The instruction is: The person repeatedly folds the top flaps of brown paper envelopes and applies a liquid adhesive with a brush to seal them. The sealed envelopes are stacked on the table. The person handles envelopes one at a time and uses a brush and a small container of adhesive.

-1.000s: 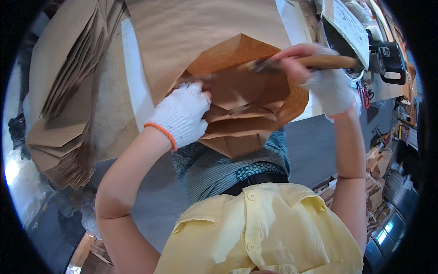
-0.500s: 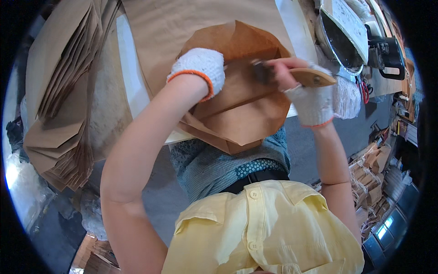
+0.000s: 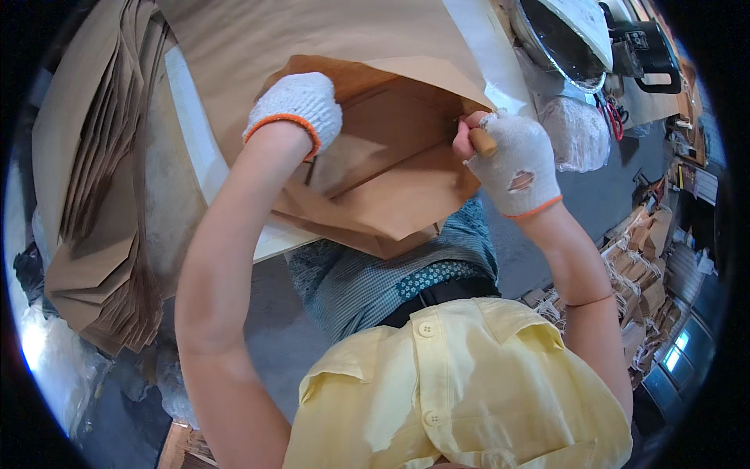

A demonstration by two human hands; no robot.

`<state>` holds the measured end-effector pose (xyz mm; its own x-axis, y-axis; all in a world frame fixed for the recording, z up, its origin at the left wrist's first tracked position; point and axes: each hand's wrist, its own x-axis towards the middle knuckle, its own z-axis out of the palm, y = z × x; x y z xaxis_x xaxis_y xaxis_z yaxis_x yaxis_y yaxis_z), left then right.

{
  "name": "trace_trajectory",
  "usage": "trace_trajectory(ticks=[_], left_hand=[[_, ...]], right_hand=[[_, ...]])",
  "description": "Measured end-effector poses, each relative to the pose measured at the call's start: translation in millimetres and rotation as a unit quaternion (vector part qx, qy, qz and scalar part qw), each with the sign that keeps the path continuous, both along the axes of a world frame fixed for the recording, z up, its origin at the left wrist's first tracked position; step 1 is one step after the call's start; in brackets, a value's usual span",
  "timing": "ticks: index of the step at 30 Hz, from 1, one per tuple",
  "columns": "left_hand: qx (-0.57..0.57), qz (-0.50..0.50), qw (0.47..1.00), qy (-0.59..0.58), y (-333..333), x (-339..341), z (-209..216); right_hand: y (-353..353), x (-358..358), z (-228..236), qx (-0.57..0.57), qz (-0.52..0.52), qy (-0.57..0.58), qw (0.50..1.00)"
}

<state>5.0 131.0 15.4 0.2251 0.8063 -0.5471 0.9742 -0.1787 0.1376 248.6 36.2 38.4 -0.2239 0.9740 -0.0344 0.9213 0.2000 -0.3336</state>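
An opened brown paper bag [image 3: 406, 199], its flaps folded out, lies at the table's near edge over my lap. My left hand [image 3: 295, 112], in a white knit glove with an orange cuff, is closed on the bag's left side; its fingertips are out of sight. In my right hand [image 3: 516, 160], gloved with bare fingertips and a hole in the back, is a wooden-handled brush [image 3: 483, 142]. Only the handle's end shows, and the brush head is hidden at the bag's right edge.
Brown paper sheets [image 3: 312, 27] lie under the bag. Folded paper bags [image 3: 94, 258] are stacked at the left. To the right are a metal basin [image 3: 562, 47] of dark liquid, a black-handled jug [image 3: 648, 55], red-handled scissors [image 3: 613, 117] and a plastic-wrapped bundle [image 3: 576, 134].
My right hand has turned and tipped the brush, moving from over the bag's middle to its right edge. My left hand has shifted slightly left, and the bag's far flap has folded inward.
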Motion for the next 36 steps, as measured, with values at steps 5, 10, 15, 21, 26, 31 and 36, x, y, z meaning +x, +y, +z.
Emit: trace_trajectory(ticks=[5,10,15,21,26,31,36], left_hand=[[0.015,0.018,1.0,0.014,-2.4,-2.9,0.7],[0.09,-0.004,0.994,0.067,-13.5,21.5,18.3],[0.408,0.064,0.884,-0.22,-49.6,-12.3,16.0],[0.363,0.163,0.907,-0.136,-124.5,-30.2,-50.9],[0.347,0.143,0.912,-0.166,-80.9,6.0,-60.1],[0.324,0.179,0.875,-0.312,-114.2,15.2,-54.7],[0.319,0.233,0.823,-0.408,-119.3,9.6,-51.6]], right_hand=[[43.0,21.8,-13.1,-0.123,-0.087,0.56,0.815],[105.7,-30.2,-71.3,-0.013,-0.235,0.872,0.428],[102.9,-64.0,-116.6,-0.041,-0.116,0.787,0.605],[80.5,-83.6,-88.3,-0.117,-0.099,0.66,0.735],[99.9,-109.4,-82.8,-0.122,-0.083,0.684,0.714],[69.2,-95.3,-93.6,-0.095,-0.139,0.718,0.675],[48.3,-78.5,-82.1,-0.136,-0.098,0.655,0.737]])
